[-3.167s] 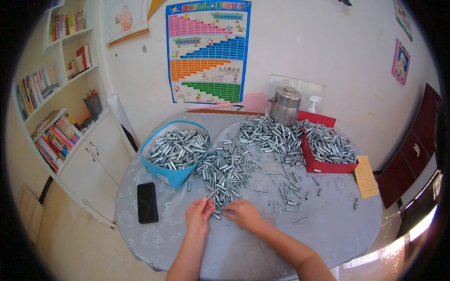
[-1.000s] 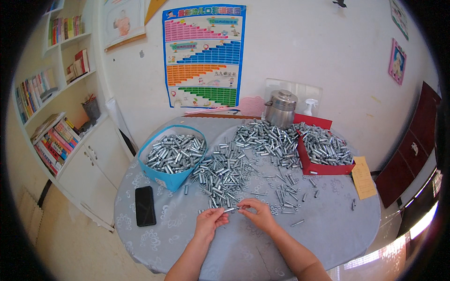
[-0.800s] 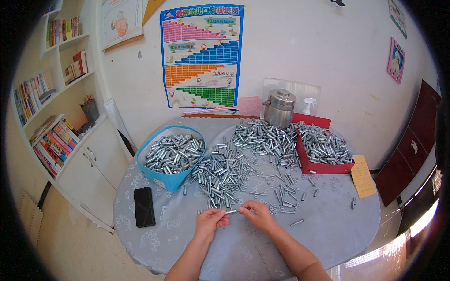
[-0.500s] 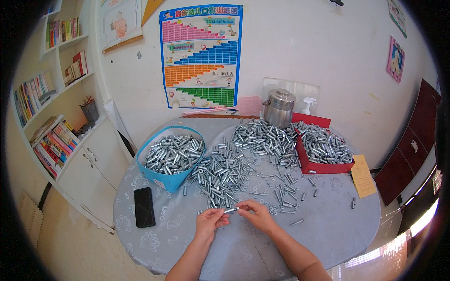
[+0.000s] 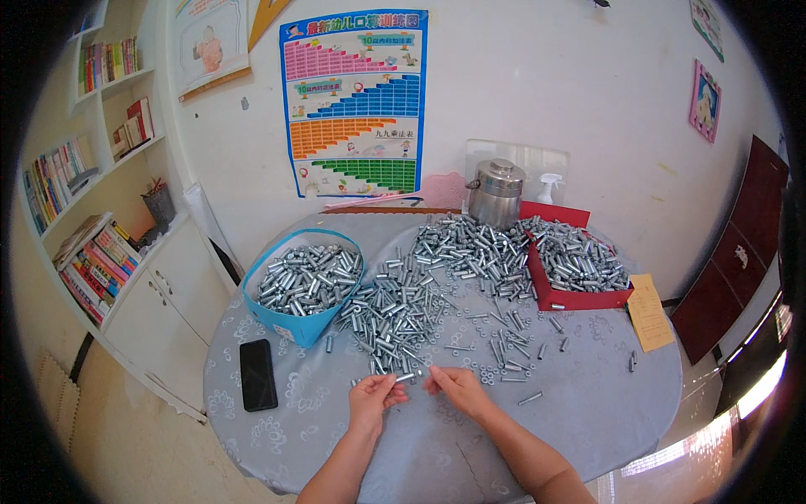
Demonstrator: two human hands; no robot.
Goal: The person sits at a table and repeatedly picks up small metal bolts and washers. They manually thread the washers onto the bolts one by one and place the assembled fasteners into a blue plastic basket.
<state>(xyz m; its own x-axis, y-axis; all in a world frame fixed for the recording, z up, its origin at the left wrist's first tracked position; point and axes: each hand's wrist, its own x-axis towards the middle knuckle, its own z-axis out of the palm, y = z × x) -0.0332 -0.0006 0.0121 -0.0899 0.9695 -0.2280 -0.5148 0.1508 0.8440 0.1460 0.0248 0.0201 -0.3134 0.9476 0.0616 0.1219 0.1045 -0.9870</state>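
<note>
My left hand (image 5: 369, 401) is closed, pinching a slim silver metal bolt (image 5: 406, 377) between thumb and fingers. The bolt points right, just above the table in front of me. Beside its far end, a small gap away, my right hand (image 5: 457, 390) has loosely bent fingers with thumb and fingertip apart; nothing shows in them. Just beyond both hands lies a heap of loose silver bolts and sleeves (image 5: 388, 315). Small nuts and washers (image 5: 487, 374) are scattered to the right of it.
A blue basket (image 5: 304, 326) of metal sleeves stands left, a red box (image 5: 579, 300) of similar parts right. A black phone (image 5: 258, 375) lies at the left. A steel pot (image 5: 497, 195) and spray bottle (image 5: 548, 189) stand behind; a yellow paper (image 5: 651, 313) lies at the right edge.
My right hand has come off the end of the bolt and moved slightly right, its fingers parting. My left hand still holds the bolt in nearly the same place.
</note>
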